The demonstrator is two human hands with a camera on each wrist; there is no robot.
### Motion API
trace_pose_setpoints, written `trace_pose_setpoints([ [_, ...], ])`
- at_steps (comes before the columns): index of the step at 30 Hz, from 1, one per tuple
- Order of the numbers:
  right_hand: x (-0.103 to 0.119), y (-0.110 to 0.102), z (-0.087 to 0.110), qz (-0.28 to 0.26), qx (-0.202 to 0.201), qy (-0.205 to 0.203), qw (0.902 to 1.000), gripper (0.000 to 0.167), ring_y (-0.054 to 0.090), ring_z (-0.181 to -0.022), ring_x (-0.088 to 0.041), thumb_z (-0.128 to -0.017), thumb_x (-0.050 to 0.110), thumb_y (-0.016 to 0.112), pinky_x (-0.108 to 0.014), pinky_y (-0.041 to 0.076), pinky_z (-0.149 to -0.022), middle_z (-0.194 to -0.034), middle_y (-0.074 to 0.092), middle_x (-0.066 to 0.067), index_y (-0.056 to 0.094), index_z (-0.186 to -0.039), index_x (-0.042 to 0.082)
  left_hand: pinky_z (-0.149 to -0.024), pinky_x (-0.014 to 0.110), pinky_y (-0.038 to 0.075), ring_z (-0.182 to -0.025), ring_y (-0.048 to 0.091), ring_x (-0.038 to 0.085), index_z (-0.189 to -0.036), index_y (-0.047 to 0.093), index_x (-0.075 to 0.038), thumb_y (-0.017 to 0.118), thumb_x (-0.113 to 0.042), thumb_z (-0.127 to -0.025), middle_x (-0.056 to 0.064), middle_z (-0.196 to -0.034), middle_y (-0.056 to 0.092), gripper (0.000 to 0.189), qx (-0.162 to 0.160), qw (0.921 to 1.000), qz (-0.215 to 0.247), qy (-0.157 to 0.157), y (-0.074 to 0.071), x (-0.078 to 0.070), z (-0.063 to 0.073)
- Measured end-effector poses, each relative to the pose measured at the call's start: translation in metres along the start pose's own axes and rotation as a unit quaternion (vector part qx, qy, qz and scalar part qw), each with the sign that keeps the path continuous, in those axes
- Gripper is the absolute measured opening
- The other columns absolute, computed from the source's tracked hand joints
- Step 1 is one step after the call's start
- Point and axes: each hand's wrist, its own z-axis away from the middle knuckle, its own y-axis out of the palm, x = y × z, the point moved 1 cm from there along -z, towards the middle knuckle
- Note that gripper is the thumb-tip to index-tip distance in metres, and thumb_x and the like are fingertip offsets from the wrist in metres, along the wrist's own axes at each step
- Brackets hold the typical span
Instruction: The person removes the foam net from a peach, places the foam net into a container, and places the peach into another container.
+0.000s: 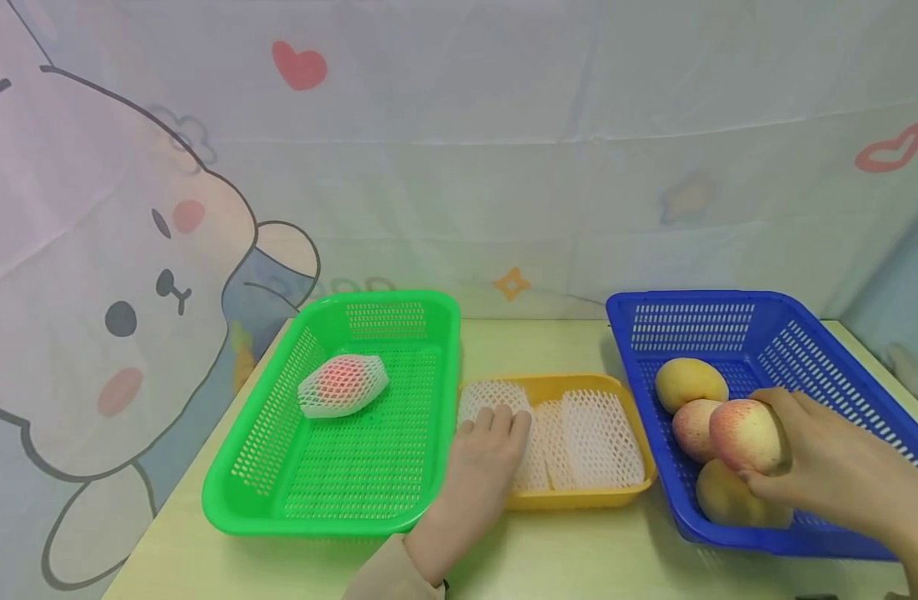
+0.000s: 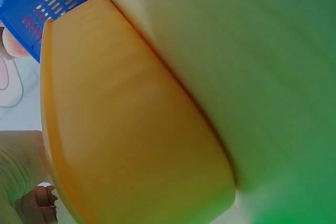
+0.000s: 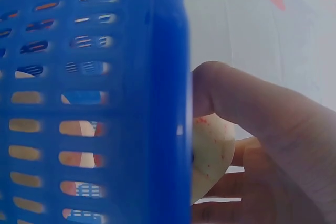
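My right hand (image 1: 811,462) grips a red-and-yellow peach (image 1: 744,435) above the blue basket (image 1: 631,333), where several other peaches (image 1: 690,383) lie. In the right wrist view, the thumb and fingers are around the peach (image 3: 212,156), partly hidden by the basket wall (image 3: 126,103). My left hand (image 1: 489,454) rests on a white foam net sleeve (image 1: 496,392) at the left of the yellow tray (image 1: 579,500). Its thumb is out of sight. More foam net sleeves (image 1: 601,437) lie flat in the tray. The tray's outer wall (image 2: 131,103) fills much of the left wrist view.
A green basket (image 1: 219,496) on the left holds one peach in a foam net (image 1: 344,385). The yellow tray sits between the two baskets on a pale table (image 1: 534,346). A printed cloth (image 1: 459,183) hangs behind.
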Motion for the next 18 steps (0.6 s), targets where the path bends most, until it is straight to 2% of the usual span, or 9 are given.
trace_pose_setpoints([
  [5, -0.006, 0.001, 0.001, -0.003, 0.009, 0.005, 0.9999, 0.074, 0.053, -0.08, -0.017, -0.064, 0.044, 0.085, -0.023, 0.039, -0.059, -0.1, 0.06, -0.01, 0.053, -0.116, 0.003, -0.048, 0.018, 0.022, -0.06, 0.038, 0.01, -0.082, 0.05, -0.016, 0.072, -0.004, -0.07, -0.004, -0.07, 0.046, 0.028, 0.011, 0.9999, -0.006, -0.007, 0.001, -0.001, -0.002],
  [12, -0.014, 0.0, 0.0, 0.012, 0.028, 0.023, 0.9993, 0.079, 0.055, -0.078, -0.022, -0.065, 0.045, 0.083, -0.031, 0.042, -0.06, -0.1, 0.061, -0.016, 0.05, -0.118, -0.004, -0.049, 0.018, 0.023, -0.061, 0.038, 0.011, -0.084, 0.05, -0.016, 0.074, -0.008, -0.072, -0.003, -0.072, 0.047, 0.027, 0.015, 0.9996, -0.021, -0.013, 0.003, -0.002, -0.003],
  [18, -0.02, 0.001, 0.001, 0.01, 0.044, 0.039, 0.9982, 0.078, 0.052, -0.075, -0.019, -0.066, 0.05, 0.082, -0.03, 0.04, -0.059, -0.092, 0.059, -0.009, 0.051, -0.114, -0.003, -0.048, 0.018, 0.023, -0.061, 0.038, 0.011, -0.082, 0.049, -0.016, 0.075, -0.011, -0.074, -0.003, -0.071, 0.046, 0.027, 0.015, 0.9992, -0.032, -0.015, 0.005, -0.004, -0.003],
])
